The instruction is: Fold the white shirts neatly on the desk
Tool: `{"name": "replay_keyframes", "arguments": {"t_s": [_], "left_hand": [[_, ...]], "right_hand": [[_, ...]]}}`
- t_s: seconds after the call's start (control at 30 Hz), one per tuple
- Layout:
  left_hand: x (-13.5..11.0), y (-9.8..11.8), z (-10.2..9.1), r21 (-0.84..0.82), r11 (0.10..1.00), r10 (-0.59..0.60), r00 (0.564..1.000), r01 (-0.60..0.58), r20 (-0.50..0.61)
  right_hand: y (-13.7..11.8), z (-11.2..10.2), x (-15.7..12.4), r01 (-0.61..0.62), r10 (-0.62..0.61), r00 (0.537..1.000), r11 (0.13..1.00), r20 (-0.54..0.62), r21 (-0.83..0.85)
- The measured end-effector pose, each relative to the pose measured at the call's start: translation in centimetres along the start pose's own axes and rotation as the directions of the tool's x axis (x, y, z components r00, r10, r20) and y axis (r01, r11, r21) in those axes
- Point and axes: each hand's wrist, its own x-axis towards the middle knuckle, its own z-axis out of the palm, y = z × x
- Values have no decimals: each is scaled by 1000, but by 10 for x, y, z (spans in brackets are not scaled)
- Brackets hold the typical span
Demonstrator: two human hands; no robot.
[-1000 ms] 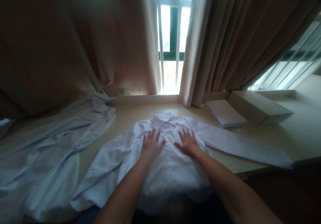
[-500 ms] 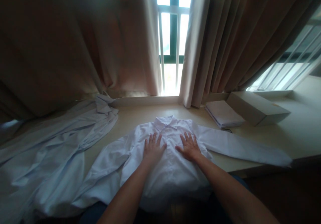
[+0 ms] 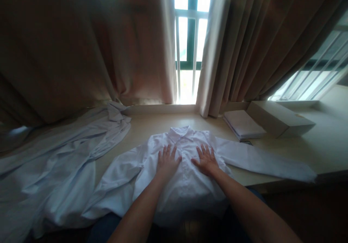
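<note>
A white button-up shirt (image 3: 186, 183) lies face up with its collar pointing away from me toward the window. Its sleeves spread out to both sides, the right one long and fairly straight, the left one creased. My left hand (image 3: 167, 162) rests flat on the left chest, fingers spread. On the other side of the button strip, my right hand (image 3: 206, 161) is laid flat too, its thumb pointing inward. Neither hand grasps the cloth. The shirt's lower hem falls in shadow near my body and is hard to make out.
A heap of rumpled white garments (image 3: 67, 170) covers the left of the pale ledge (image 3: 157, 118). At the right sit a stack of folded white cloth (image 3: 243, 124), a box (image 3: 281, 118) and a dark flat object (image 3: 247, 142). Curtains (image 3: 136, 54) hang behind.
The view has shifted slightly, so everything appears a little to the right. Both hands stay flat on the shirt, with no clear movement across it.
</note>
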Motion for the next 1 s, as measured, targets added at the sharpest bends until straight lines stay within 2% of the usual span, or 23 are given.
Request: {"name": "replay_keyframes", "arguments": {"t_s": [0.3, 0.43, 0.53, 0.63, 0.7, 0.8, 0.9, 1.0], "left_hand": [[-5, 1, 5, -15, 1000, -3, 1000, 2, -16], [-6, -2, -1, -54, 998, 10, 999, -13, -46], [13, -17, -14, -93, 995, 33, 995, -42, -96], [47, -45, -25, -117, 993, -6, 986, -13, -165], [70, -65, -25, -116, 993, -19, 992, 4, -128], [93, -92, -15, -106, 994, 7, 999, -12, -44], [102, -109, 1, -80, 996, -21, 997, 26, 67], [106, -118, 15, -28, 997, -62, 994, 65, 91]], "right_hand": [[2, 8, -3, 29, -28, 998, 1000, -63, 13], [1, 0, -2, 72, -71, 992, 997, -101, 6], [3, -17, 16, 96, -91, 966, 995, -241, 12], [13, -34, 49, 45, -36, 937, 999, -349, 18], [23, -40, 73, 8, -9, 944, 1000, -330, -3], [39, -38, 100, 13, -24, 969, 999, -245, -47], [57, -25, 110, -23, 17, 994, 998, -112, -51], [73, -12, 109, -109, 108, 994, 993, -18, -47]]}}
